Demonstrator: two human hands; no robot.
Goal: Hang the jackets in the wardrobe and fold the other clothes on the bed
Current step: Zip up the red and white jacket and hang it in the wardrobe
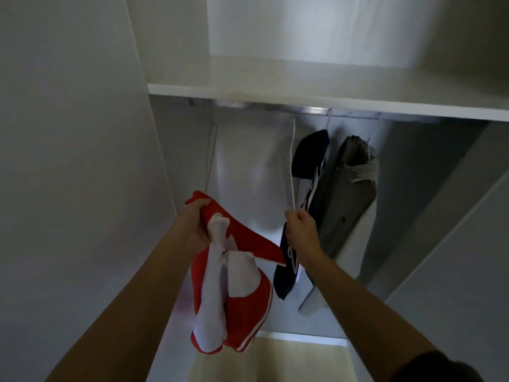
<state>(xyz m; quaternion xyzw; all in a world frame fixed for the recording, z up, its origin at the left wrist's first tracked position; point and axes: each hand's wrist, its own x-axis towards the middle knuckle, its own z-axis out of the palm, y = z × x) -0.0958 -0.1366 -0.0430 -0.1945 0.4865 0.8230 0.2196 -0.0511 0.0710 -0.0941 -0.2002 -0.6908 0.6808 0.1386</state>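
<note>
1. The fingers [203, 203] of the left hand [197, 223] are curled tight round the collar end of a red-and-white zip-up jacket [248, 312]. They bunch the cloth in the fist, so the rest of the garment drops free below it.
2. The right hand [301, 230] pinches the lower tip of a thin white hanger [291, 166] between thumb and fingertips. The hanger slants, its top reaching up toward the rail. This light grip probably serves to steady the hanger or draw it out so the jacket can go onto it.
3. The jacket is in the air before the open wardrobe, left of the hanger and not yet on it. It looks soft and limp, with a red body, white panels, a zip down the front and white stripes along a red edge near the bottom.
4. Just right of the hanger hangs a navy jacket with white stripes [311, 150], and beside it a grey button-front jacket [347, 194]. Both are crowded toward the right, which leaves the middle free.
5. They hang from a shiny metal rail [314, 110] under a flat white shelf [303, 95]. Far left on the rail hangs a bare wire hanger [210, 155].
6. The wardrobe's walls are smooth and pale, and a strip of light wooden floor [270, 359] shows below.
</note>
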